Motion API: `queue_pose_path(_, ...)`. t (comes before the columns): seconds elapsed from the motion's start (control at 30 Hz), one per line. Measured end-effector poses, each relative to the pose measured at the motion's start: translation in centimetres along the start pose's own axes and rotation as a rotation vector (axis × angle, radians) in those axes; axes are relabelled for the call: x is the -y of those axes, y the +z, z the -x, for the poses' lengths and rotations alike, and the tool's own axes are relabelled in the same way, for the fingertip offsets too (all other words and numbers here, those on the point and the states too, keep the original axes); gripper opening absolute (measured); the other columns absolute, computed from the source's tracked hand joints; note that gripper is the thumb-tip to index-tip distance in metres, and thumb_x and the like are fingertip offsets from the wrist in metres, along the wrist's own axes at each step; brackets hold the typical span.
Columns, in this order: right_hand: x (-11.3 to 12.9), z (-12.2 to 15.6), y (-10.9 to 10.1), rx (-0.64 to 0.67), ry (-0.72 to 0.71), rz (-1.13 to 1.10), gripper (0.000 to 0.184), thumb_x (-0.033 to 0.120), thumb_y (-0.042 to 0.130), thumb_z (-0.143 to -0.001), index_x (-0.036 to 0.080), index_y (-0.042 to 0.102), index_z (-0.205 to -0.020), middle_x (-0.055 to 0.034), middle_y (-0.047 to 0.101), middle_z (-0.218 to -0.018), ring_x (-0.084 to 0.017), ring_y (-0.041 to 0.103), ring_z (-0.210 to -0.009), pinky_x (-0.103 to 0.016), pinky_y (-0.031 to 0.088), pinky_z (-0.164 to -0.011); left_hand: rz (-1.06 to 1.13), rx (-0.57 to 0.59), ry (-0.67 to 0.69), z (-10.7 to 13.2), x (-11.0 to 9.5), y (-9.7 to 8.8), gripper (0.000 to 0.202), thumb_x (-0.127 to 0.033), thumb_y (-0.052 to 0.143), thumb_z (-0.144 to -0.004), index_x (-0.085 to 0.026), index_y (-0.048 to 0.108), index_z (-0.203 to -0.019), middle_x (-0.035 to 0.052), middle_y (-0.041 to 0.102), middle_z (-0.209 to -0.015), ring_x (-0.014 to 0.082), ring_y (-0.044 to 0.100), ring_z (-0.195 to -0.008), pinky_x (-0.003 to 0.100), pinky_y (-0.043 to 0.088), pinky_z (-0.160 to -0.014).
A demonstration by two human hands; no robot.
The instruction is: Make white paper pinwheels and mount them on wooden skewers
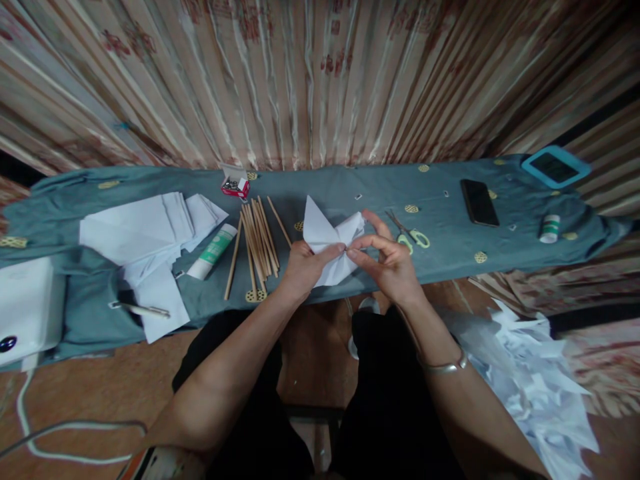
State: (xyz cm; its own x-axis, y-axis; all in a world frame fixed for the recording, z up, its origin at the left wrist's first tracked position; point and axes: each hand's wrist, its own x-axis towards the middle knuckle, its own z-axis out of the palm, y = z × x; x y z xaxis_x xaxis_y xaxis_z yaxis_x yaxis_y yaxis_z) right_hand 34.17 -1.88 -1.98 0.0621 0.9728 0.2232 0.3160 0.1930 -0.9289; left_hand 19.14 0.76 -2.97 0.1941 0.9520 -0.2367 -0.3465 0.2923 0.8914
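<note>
A folded piece of white paper (327, 235) is held over the front edge of the low table covered in teal cloth (350, 190). My left hand (303, 267) grips its lower left part with fingers closed. My right hand (390, 261) pinches the paper's right side between thumb and fingers. A silver bangle (444, 365) sits on my right wrist. Green-handled scissors (410, 235) lie just right of my right hand. A bundle of thin wooden sticks (256, 243) lies just left of my left hand.
A stack of white paper sheets (150, 230), a green and white glue tube (213, 252), a small red box of staples (235, 183), a black phone (479, 202), a small green and white bottle (550, 228) and a blue-framed tablet (555, 167) lie on the cloth. White paper scraps (540, 387) pile at the right.
</note>
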Motion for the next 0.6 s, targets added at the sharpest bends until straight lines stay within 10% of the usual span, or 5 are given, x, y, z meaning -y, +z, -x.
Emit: queue_pose_path(0.6,-0.49,-0.24,0.15,0.021,0.307,-0.370,0.026,0.044,0.085,-0.056,0.024,0.073,-0.068,-0.0037,0.058,-0.134,-0.029,0.045,-0.132,-0.043,0.029,-0.111,-0.074,0.086,0.056,-0.57,0.89,-0.93,0.031,-0.034,0.085,-0.054,-0.013,0.074,-0.073,0.0023,0.072,-0.070,0.0137,0.063,-0.060,0.025,0.049,-0.060)
